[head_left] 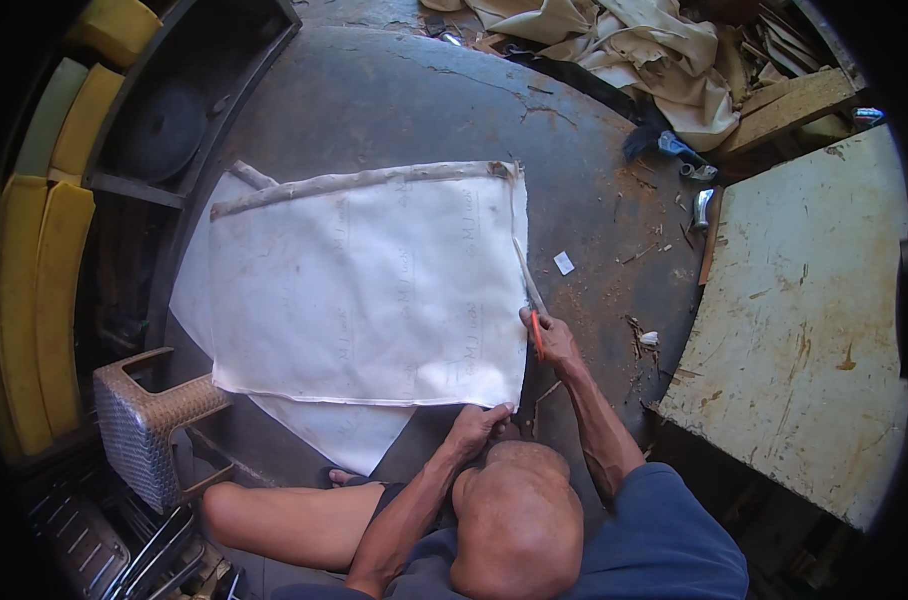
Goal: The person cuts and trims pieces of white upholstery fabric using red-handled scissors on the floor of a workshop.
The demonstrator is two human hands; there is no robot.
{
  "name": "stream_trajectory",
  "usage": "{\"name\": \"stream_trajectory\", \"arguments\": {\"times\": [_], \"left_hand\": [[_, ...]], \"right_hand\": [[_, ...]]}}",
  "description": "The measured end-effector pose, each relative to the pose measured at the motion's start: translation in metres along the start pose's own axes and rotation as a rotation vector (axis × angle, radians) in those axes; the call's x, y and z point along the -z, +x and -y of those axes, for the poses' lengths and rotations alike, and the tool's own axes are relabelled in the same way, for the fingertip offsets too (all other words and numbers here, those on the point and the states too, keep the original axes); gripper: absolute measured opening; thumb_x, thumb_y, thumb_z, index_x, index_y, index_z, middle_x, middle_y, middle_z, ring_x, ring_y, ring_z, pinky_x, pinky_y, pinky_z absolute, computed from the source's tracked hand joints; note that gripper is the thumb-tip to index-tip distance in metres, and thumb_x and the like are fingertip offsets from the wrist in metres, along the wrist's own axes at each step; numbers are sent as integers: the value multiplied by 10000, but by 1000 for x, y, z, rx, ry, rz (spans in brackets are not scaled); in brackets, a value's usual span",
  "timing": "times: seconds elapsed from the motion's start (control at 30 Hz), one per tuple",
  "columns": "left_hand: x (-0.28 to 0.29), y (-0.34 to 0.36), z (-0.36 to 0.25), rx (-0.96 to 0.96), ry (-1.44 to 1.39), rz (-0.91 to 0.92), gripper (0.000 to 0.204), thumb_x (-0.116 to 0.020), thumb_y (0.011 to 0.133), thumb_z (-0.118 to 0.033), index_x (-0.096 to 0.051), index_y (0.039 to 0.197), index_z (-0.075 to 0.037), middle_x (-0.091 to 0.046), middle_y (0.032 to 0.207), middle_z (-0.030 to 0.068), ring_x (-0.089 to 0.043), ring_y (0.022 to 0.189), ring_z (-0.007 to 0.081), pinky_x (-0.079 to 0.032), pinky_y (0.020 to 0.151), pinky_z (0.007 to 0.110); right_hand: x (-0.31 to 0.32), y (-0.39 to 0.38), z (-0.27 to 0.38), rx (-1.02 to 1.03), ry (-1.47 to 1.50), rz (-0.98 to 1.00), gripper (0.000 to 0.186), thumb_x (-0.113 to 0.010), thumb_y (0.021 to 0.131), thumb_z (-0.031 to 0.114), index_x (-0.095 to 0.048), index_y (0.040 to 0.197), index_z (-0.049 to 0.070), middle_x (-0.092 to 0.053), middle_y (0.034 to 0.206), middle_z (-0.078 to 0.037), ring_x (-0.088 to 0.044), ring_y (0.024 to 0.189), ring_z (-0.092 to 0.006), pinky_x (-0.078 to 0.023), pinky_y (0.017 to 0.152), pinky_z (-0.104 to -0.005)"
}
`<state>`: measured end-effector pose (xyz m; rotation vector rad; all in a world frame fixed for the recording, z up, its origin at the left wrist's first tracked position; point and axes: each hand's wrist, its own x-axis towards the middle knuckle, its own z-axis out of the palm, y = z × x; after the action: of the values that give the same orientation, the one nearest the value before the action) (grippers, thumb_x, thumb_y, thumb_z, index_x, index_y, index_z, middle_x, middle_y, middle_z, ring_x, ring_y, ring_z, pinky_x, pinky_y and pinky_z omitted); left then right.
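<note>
A large white sheet (364, 290) of fabric or vinyl lies on the floor, printed with faint repeated marks. Its far edge is rolled into a greyish strip (354, 188). Another white piece (349, 432) sticks out from beneath it, toward me and to the left. My left hand (477, 430) pinches the sheet's near right corner. In my right hand (556, 340) are scissors (537, 335) with orange handles, their long blades pointing away from me along the sheet's right edge. Whether the blades are in the material, I cannot tell.
On the left stand a woven-pattern stool (139, 425) and yellow foam blocks (59, 310). A pale, stained board (804, 320) is at right. Crumpled beige material (664, 60) lies at the far right. A small white scrap (564, 263) sits beside the sheet, among wood bits.
</note>
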<state>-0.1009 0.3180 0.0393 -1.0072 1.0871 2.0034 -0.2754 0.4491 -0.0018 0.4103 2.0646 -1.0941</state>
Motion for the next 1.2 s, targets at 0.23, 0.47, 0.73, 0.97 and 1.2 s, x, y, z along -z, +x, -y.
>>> {"name": "stream_trajectory", "arguments": {"times": [0.23,0.47,0.73,0.97,1.2], "left_hand": [[0,-4,-4,8,65,-12,299,-697,893,-285,-660,738,-32,-591,659,12,-511,567,108,-379,539,259],[11,-4,12,-42,-128,0,276,-703,890,-276,-670,763,-33,-612,674,21,-539,579,102,-400,541,251],[11,-6,10,-28,-187,29,216,-696,892,-241,-671,860,-29,-627,719,25,-556,600,99,-411,544,239],[13,-9,10,-64,-452,109,185,-691,888,-228,-666,860,-47,-625,724,22,-555,611,98,-408,542,237],[17,-4,21,-115,-245,77,203,-689,885,-249,-671,847,-50,-621,707,15,-535,589,88,-393,530,231]], "right_hand": [[9,-8,21,-121,196,130,548,-669,821,649,-625,758,107,-482,605,50,-466,543,-72,-358,486,-243],[6,-14,17,-82,189,127,505,-671,845,610,-619,735,120,-479,598,50,-449,531,-67,-334,481,-249],[5,-34,18,-31,442,307,505,-570,919,598,-632,869,100,-539,697,29,-499,615,-78,-388,549,-243],[16,-34,-11,-76,417,353,518,-556,921,608,-628,922,95,-564,724,12,-533,656,-79,-422,593,-233],[7,-24,12,-14,421,271,520,-573,909,613,-580,837,98,-544,677,19,-512,591,-82,-406,526,-237]]}}
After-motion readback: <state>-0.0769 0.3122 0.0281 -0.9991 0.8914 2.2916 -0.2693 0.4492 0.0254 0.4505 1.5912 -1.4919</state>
